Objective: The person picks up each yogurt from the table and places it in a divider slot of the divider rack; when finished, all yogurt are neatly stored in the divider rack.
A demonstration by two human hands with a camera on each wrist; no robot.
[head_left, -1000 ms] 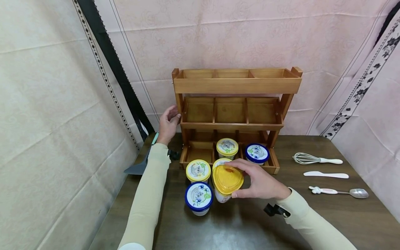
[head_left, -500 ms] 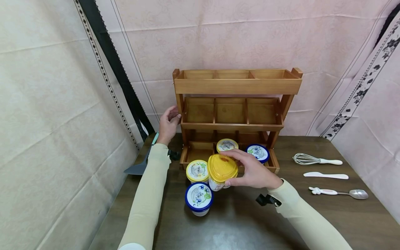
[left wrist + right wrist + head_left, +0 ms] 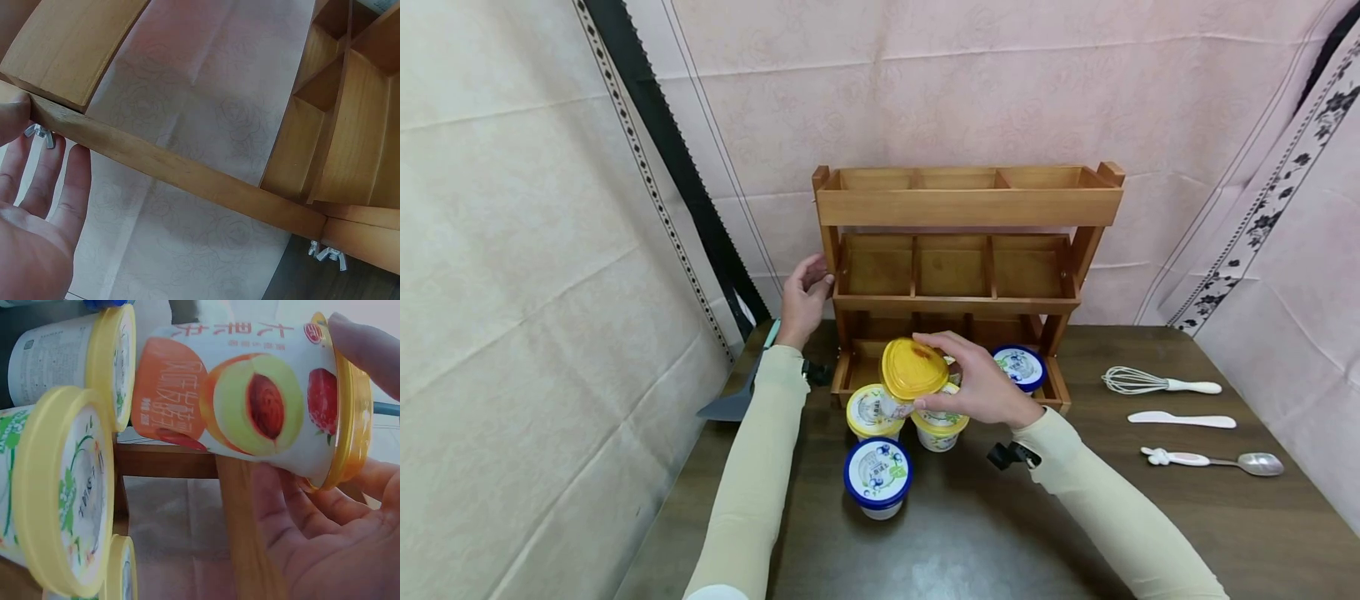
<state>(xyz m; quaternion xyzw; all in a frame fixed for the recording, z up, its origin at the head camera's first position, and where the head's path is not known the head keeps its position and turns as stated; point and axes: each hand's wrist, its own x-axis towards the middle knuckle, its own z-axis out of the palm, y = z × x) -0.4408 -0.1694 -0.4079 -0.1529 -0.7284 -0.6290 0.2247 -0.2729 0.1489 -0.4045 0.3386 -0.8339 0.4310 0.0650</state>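
My right hand (image 3: 973,383) grips a yoghurt cup (image 3: 914,368) with a domed yellow lid, raised above the other cups. Peach artwork decorates the side of that cup in the right wrist view, where it lies sideways with my fingers (image 3: 281,506) round its lid end. At the wooden rack (image 3: 955,303), my left hand (image 3: 805,300) holds the left upright between thumb and fingers, beside a wing nut (image 3: 40,133). On the table before the rack stand two yellow-lidded cups (image 3: 938,429) and a blue-lidded cup (image 3: 878,475). Another blue-lidded cup (image 3: 1019,367) sits in the rack's bottom tier.
A yellow-lidded cup in the bottom tier is mostly hidden behind my right hand. To the right lie a whisk (image 3: 1138,381), a white knife (image 3: 1182,419) and a spoon (image 3: 1213,461). A dark-bladed tool (image 3: 730,405) with a teal handle lies beside my left forearm.
My right hand has carried the peach cup up and left, from in front of one yellow-lidded cup toward the rack's lower left. My left hand has stayed on the upright.
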